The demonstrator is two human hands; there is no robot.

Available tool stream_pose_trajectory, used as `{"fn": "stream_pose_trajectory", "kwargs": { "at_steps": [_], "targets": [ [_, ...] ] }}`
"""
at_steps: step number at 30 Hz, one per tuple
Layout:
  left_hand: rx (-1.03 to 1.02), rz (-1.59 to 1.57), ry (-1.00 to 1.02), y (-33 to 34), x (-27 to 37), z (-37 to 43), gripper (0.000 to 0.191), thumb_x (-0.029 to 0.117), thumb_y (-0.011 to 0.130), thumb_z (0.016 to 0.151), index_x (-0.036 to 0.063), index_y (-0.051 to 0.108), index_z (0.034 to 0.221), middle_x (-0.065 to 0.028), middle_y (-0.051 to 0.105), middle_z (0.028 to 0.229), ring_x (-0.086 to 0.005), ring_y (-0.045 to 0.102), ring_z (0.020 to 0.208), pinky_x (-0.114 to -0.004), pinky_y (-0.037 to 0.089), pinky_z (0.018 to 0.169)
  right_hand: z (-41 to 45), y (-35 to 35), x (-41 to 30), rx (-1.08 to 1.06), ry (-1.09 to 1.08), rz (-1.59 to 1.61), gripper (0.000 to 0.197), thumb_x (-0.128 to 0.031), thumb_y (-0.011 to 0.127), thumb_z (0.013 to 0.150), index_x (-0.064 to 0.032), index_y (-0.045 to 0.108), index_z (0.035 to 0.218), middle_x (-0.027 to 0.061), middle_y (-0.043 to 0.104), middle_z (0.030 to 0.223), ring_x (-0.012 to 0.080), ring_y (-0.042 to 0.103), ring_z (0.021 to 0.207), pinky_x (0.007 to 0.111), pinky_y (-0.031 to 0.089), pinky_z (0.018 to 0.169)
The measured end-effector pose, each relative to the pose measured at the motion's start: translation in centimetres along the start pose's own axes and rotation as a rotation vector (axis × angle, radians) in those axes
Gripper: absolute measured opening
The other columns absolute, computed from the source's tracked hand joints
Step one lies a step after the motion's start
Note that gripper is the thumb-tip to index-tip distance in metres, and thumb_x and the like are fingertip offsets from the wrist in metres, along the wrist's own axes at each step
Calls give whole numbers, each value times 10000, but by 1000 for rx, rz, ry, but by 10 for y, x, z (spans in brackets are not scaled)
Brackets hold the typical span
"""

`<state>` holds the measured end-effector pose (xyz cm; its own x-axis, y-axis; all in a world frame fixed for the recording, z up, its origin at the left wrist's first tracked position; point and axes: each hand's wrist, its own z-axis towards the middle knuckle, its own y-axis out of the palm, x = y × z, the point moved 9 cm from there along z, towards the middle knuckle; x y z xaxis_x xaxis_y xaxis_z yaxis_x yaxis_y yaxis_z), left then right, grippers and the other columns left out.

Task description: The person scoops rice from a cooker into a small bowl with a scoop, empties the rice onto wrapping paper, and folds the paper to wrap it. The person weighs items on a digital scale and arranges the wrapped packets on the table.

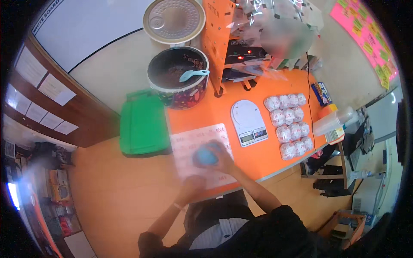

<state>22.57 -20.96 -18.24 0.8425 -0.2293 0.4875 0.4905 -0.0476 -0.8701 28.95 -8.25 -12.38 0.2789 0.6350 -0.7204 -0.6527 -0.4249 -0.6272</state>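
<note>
In front of me a sheet of printed wrapping paper point(200, 137) lies on the orange table point(258, 166). Over the paper, my right hand point(223, 161) holds a light-blue rounded thing point(206, 155), blurred, perhaps a bowl or mould. At the paper's near left edge is my left hand point(193, 187), blurred, its fingers not clear. A white digital kitchen scale point(247, 117) stands right of the paper. Farther right sit rows of wrapped round bundles point(288, 116). Behind the paper, an open rice cooker point(179, 75) holds dark food remains and a light-blue rice paddle point(193, 74).
A green plastic bin point(143, 125) stands against the table's left end. Behind the scale is an orange machine point(214, 42) with lit red lights and clear plastic film. A stack of clear plastic cups point(334, 122) lies at the right edge, near a black cable point(309, 96).
</note>
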Motion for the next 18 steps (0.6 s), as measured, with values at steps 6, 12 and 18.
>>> {"fn": "stream_pose_trajectory", "kwargs": {
  "at_steps": [6,12,18],
  "targets": [
    [-8,18,67,14,53,71,309,100,537,702,97,524,1011,-83,500,1015,-259,515,855,-367,472,712,-68,-82,74,549,385,179,667,-227,755,595,-39,430,1146,180,358,1166,337,405,1051,412,371,872],
    [-89,8,68,23,35,74,217,35,478,724,65,510,936,-70,501,976,-255,533,846,-320,488,659,-107,-107,70,416,436,-368,669,-185,741,579,-78,422,1156,189,367,1166,354,393,1054,421,372,863],
    [-15,-74,127,14,43,67,373,198,602,709,20,482,1014,-114,490,1060,-276,514,897,-351,481,721,-129,-112,86,357,495,-477,674,-216,740,570,-103,431,1158,193,350,1203,362,369,1085,444,343,891]
  ]
}}
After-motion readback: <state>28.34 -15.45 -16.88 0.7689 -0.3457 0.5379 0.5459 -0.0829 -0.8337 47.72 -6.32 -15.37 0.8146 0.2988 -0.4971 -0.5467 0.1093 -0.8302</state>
